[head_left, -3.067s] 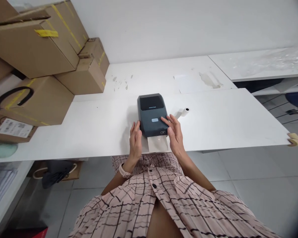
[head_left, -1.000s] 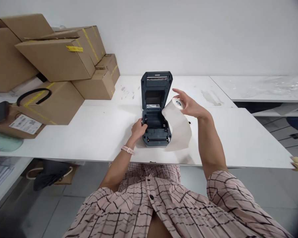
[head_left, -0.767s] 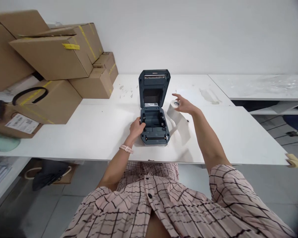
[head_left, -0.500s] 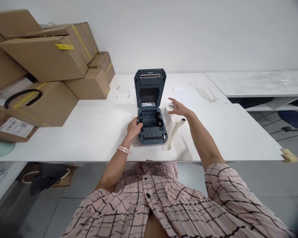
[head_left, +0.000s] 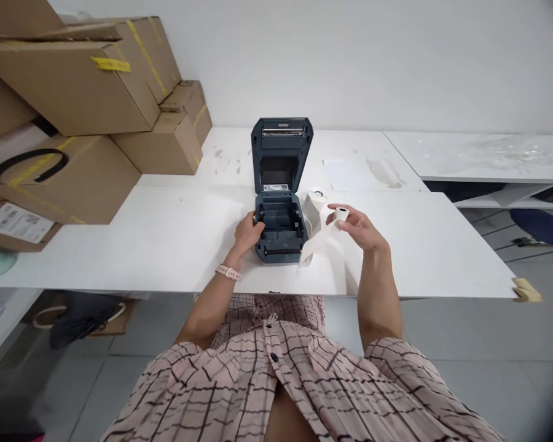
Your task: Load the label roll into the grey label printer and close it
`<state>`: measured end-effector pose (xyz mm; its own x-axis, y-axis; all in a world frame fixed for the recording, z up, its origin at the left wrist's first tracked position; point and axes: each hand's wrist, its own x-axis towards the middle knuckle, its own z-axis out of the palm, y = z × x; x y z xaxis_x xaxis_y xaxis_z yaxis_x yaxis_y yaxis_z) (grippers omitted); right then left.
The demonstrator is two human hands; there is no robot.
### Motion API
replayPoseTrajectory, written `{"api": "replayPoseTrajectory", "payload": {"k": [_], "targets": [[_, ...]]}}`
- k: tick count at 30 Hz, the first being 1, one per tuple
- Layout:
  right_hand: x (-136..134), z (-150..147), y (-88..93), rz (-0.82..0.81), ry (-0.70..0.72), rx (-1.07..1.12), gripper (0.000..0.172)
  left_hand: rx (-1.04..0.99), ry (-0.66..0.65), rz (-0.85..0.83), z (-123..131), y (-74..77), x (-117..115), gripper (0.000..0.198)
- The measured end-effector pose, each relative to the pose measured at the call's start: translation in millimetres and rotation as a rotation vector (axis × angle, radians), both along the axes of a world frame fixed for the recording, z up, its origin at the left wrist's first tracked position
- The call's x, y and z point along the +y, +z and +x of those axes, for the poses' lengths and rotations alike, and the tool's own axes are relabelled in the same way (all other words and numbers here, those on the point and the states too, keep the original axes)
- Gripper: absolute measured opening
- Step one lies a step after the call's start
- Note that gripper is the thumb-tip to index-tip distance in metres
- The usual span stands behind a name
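Note:
A dark grey label printer (head_left: 276, 242) sits on the white table with its lid (head_left: 281, 153) tilted up and its inner bay exposed. My left hand (head_left: 249, 232) grips the printer's left side, thumb over the rim. To the right of the printer, my right hand (head_left: 358, 227) pinches a small white paper roll (head_left: 341, 213) between thumb and fingers. A loose strip of paper (head_left: 314, 242) trails from that roll toward the printer's front right corner. Behind it stands another white label roll (head_left: 317, 195), beside the printer.
Cardboard boxes (head_left: 83, 86) are stacked at the left of the table (head_left: 179, 245). A flat white sheet (head_left: 343, 177) and a clear plastic scrap (head_left: 384, 174) lie behind my right hand. Low white shelving (head_left: 498, 153) adjoins on the right.
My right hand has come down from near the rear roll and taken hold of the small paper roll, lifting its strip. My left hand stays on the printer. The view has shifted slightly.

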<state>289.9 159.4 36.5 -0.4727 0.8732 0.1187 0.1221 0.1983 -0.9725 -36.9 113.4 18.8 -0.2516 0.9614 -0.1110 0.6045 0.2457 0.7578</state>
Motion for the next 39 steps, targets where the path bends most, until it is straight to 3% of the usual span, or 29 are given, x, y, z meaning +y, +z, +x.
{"api": "replayPoseTrajectory", "payload": {"k": [3, 5, 8, 11, 16, 20, 26, 31, 33, 35, 39], "targets": [[0, -45, 46.6, 0.192, 0.270, -0.149, 0.061, 0.003, 0.011, 0.000, 0, -1.3, 1, 0.053], [6, -82, 62.6, 0.338, 0.404, -0.343, 0.055, -0.015, 0.023, 0.001, -1, -3.6, 3, 0.054], [17, -130, 54.0, 0.470, 0.467, -0.685, 0.049, -0.081, 0.026, 0.010, -2, -8.2, 3, 0.052], [21, -150, 28.1, 0.537, 0.379, -0.882, 0.047, -0.173, 0.027, 0.036, -3, -12.6, 2, 0.051], [-1, -132, 10.0, 0.708, 0.236, -0.705, 0.047, -0.276, 0.041, 0.094, -3, -19.1, 0, 0.052], [-49, -114, 10.3, 0.764, 0.197, -0.610, 0.033, -0.307, 0.039, 0.116, -3, -22.8, -1, 0.053], [-114, -98, -3.1, 0.743, 0.121, -0.610, 0.041, -0.368, 0.074, 0.107, -2, -24.7, -2, 0.062], [-124, -89, -10.6, 0.738, 0.219, -0.712, 0.093, -0.582, 0.044, 0.131, 2, -26.5, -1, 0.066], [-124, -88, -10.9, 0.731, 0.249, -0.738, 0.103, -0.627, 0.039, 0.107, 3, -25.4, -2, 0.068], [-124, -89, -11.0, 0.716, 0.249, -0.752, 0.101, -0.635, 0.040, 0.080, 2, -23.6, -2, 0.070], [-125, -91, -13.4, 0.712, 0.177, -0.739, 0.083, -0.642, 0.045, 0.056, 3, -20.0, -4, 0.072]]}}
